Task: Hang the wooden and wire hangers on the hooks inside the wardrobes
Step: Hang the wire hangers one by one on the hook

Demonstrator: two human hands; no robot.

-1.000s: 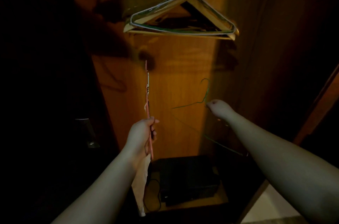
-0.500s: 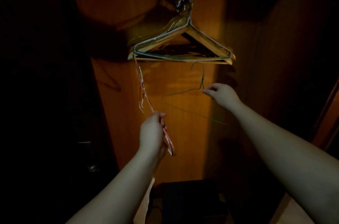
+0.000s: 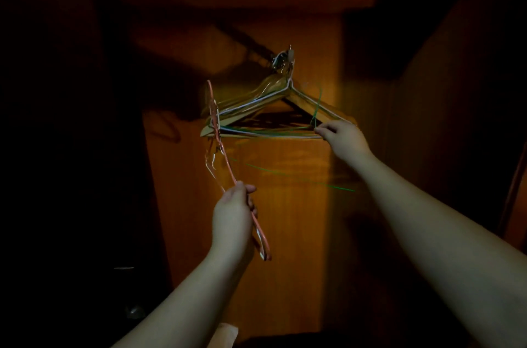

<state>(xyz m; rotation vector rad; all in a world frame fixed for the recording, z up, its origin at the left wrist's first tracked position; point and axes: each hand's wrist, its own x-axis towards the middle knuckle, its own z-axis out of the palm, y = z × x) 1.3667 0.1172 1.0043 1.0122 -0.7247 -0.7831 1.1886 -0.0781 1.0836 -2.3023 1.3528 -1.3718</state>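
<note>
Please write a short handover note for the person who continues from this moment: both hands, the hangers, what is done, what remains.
Left hand: grips the pink wire hangers, raised beside the hung bunch.
Right hand: pinches the green wire hanger, its neck up by the bunch.
Done: wooden and wire hangers hang on the hook at the wardrobe back.
Left: hook the green one, then the pink ones.

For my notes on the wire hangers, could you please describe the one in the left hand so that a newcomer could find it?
Start at the orange-lit wooden wardrobe back panel, below the bundle of hung wooden and wire hangers. The left hand grips a thin pink wire hanger, seen edge-on and slanting up-left. Its neighbour, in the right hand, is green.
</note>
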